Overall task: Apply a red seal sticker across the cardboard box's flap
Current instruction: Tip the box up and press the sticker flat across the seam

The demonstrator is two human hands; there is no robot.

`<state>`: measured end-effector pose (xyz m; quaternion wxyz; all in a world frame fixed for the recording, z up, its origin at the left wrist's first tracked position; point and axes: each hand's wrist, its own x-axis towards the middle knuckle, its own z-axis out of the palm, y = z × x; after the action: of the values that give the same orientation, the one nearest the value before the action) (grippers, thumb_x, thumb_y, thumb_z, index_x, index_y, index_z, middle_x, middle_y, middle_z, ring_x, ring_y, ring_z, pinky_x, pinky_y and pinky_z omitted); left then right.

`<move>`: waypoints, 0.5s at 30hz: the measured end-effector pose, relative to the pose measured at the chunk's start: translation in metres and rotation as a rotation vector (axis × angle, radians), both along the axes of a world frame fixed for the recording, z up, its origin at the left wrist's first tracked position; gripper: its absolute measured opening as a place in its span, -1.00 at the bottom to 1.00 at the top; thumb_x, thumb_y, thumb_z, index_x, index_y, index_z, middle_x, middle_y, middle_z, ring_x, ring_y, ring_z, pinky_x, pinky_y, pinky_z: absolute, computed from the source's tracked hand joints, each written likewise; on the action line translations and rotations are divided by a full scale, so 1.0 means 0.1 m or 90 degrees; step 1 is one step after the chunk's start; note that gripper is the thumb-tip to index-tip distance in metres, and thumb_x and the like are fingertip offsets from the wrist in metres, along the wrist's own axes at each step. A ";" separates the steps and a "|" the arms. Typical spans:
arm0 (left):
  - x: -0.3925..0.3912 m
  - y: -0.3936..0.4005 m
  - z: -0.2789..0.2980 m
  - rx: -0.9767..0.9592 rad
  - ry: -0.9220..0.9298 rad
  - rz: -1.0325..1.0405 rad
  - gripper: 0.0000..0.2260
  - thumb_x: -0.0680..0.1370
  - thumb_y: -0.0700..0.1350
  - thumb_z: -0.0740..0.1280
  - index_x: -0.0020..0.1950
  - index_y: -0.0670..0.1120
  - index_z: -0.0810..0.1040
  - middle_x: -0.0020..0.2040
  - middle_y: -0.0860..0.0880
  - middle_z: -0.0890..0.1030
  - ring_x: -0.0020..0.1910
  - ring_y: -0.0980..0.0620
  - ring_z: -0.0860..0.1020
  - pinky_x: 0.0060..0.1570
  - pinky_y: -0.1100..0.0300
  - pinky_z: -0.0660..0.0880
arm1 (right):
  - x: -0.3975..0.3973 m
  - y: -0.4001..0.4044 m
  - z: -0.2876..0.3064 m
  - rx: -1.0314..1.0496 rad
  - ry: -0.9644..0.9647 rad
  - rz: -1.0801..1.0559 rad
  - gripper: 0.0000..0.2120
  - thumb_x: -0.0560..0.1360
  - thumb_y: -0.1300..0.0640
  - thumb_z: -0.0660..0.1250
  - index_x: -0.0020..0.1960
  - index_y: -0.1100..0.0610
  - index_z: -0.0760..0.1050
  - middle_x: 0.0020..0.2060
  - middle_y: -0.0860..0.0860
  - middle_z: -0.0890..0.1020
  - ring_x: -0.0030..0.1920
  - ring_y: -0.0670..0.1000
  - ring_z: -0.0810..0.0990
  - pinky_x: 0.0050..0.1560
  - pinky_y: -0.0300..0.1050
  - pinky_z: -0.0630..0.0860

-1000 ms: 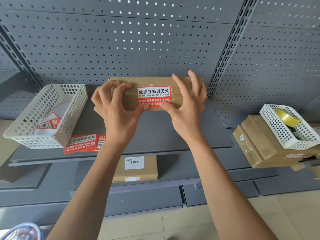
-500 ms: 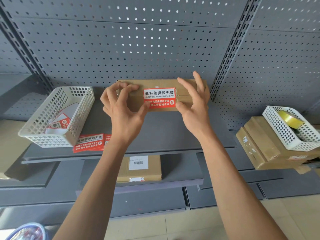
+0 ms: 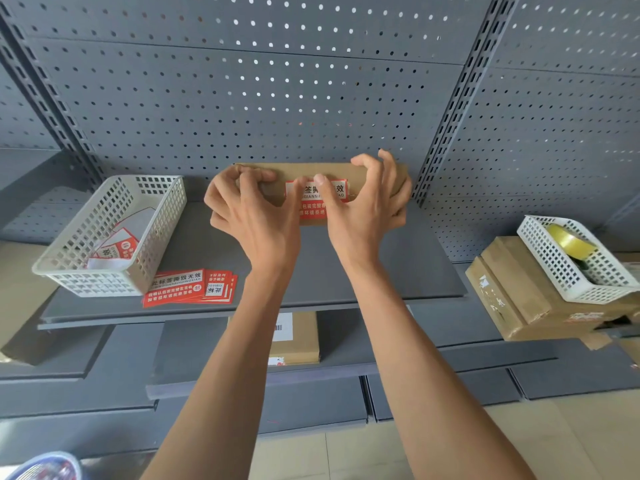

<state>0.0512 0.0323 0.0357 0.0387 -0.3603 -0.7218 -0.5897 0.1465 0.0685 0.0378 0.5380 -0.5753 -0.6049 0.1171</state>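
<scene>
We have the flat brown cardboard box [image 3: 313,174] lying at the back of the grey metal shelf [image 3: 221,258], up against the perforated back panel, and the red and white rectangular seal sticker [image 3: 313,199] is already on it, running over the box's front edge and across the flap seam. Our left hand [image 3: 252,216] sits on the box to the left of the sticker, fingers curled and pressing down, thumb reaching toward the sticker's left edge; it grips nothing. Our right hand [image 3: 367,206] is on the box just right of the sticker, fingers spread and bent over the far edge, its thumb [image 3: 320,188] flat on the sticker's middle; it presses rather than holds.

We judge the box light and fairly stiff but liable to slide on the smooth shelf, so bracing both ends as we do suits it. The sticker looks thin, limp and tacky: it should be rubbed from the centre outward, not pinched, or it may wrinkle. Left of the box, near the shelf's front, lies a stack of spare red stickers [image 3: 190,287] beside 1 white perforated plastic basket [image 3: 104,237]
</scene>
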 end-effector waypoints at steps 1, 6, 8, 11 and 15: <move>-0.01 0.00 0.00 0.002 -0.003 -0.004 -0.69 0.40 0.24 0.47 -0.08 0.04 0.55 0.20 0.03 0.43 0.35 -0.08 0.30 0.26 -0.07 0.26 | 0.01 0.00 0.00 0.002 0.003 0.001 -0.51 0.38 -0.27 0.46 0.21 -0.09 0.46 0.47 -0.13 0.33 0.51 0.18 0.17 0.31 0.26 0.23; -0.03 -0.01 0.00 0.007 -0.013 -0.020 -0.72 0.45 0.21 0.46 -0.07 0.04 0.57 0.20 0.04 0.43 0.35 -0.08 0.29 0.22 0.03 0.20 | 0.02 0.03 0.01 0.003 0.028 0.009 -0.64 0.44 -0.15 0.44 0.17 -0.09 0.48 0.41 -0.13 0.37 0.49 0.12 0.18 0.29 0.22 0.20; -0.04 -0.01 0.00 0.007 -0.017 -0.026 -0.76 0.47 0.19 0.45 -0.07 0.04 0.58 0.20 0.04 0.43 0.35 -0.07 0.29 0.20 0.03 0.20 | 0.04 0.04 0.01 0.001 0.038 0.012 -0.70 0.47 -0.11 0.42 0.16 -0.10 0.49 0.39 -0.14 0.38 0.48 0.10 0.19 0.29 0.22 0.22; -0.07 -0.03 -0.01 0.013 -0.020 -0.038 -0.83 0.50 0.13 0.43 -0.08 0.06 0.59 0.20 0.05 0.43 0.35 -0.06 0.28 0.20 0.01 0.20 | 0.09 0.04 0.02 0.000 0.045 0.021 -0.76 0.50 -0.03 0.37 0.17 -0.11 0.51 0.39 -0.16 0.39 0.47 0.10 0.20 0.27 0.28 0.28; -0.10 -0.06 0.00 0.017 -0.012 -0.058 -0.92 0.53 0.07 0.40 -0.07 0.09 0.62 0.20 0.05 0.45 0.35 -0.05 0.28 0.24 -0.06 0.26 | 0.15 0.03 0.07 -0.023 0.036 0.048 -0.74 0.52 0.11 0.33 0.18 -0.11 0.52 0.41 -0.17 0.37 0.47 0.11 0.19 0.27 0.32 0.30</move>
<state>0.0409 0.0266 0.0361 0.0097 -0.3864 -0.6971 -0.6039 0.1611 0.0711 0.0443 0.5396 -0.5584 -0.6084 0.1642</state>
